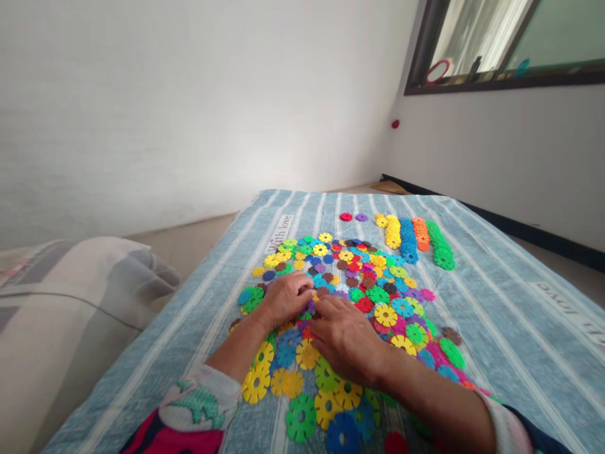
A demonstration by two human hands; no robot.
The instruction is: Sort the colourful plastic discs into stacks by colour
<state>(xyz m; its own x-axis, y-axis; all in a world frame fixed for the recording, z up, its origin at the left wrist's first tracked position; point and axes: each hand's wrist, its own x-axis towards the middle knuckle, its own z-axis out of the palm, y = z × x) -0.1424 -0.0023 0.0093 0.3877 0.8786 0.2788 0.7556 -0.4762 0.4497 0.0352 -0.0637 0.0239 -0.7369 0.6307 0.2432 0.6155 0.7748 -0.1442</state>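
Note:
Many flat plastic snowflake discs [359,284] in bright colours lie spread over a striped blue bedspread [501,328]. My left hand [283,301] sits in the middle of the pile, fingers curled down over the discs. Its fingertips nearly meet my right hand [343,337], which rests palm down with spread fingers on the discs. Whether either hand holds a small disc is hidden. Beyond the pile lie overlapping rows of yellow discs [392,232], blue discs [409,241], orange discs [420,234] and green discs [440,247]. A red disc [346,216] and a purple disc [361,217] lie apart.
A pale pillow [70,296] lies along the bed's left side. Beyond the bed are a tiled floor [189,243] and a white wall [189,113]. A dark-framed window [505,44] is high on the right wall.

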